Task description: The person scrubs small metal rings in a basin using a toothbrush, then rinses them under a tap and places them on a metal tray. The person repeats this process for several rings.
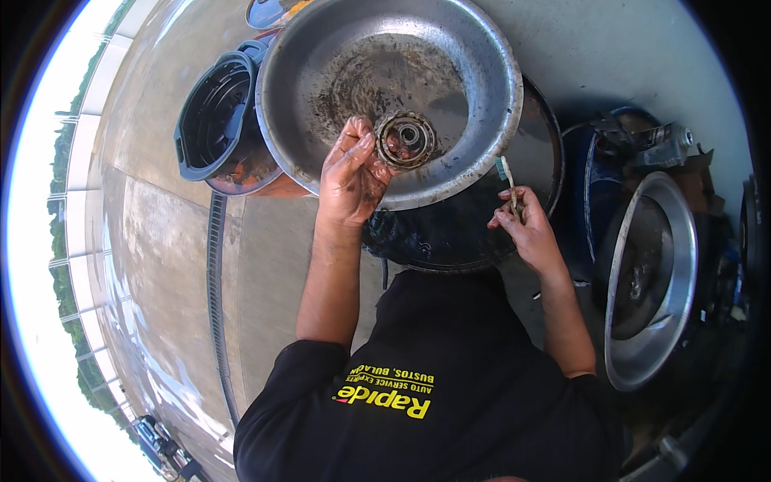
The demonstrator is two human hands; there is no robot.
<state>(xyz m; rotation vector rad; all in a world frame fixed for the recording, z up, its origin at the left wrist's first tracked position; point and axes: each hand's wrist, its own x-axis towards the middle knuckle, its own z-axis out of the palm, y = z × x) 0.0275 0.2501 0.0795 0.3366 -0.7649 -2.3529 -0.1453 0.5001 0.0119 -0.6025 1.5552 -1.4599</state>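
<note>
My left hand [351,178] is closed on a round, greasy metal part [407,140] that looks like a bearing or hub, with a ringed rim and a hole in its middle. It holds this part above the near side of a wide metal basin [490,96]. Dark grime and a little murky liquid lie in the basin's bottom. To the right, just outside the basin's rim, my right hand [520,225] grips a toothbrush [509,178] by its handle. The bristles point up and away, apart from the metal part.
The basin rests on a dark drum [450,241]. A black drain pan [213,120] stands left of it. At the right are a blue drum [590,193], a tilted metal basin [689,265] and piled clutter. A floor grate [217,281] runs along the concrete at the left.
</note>
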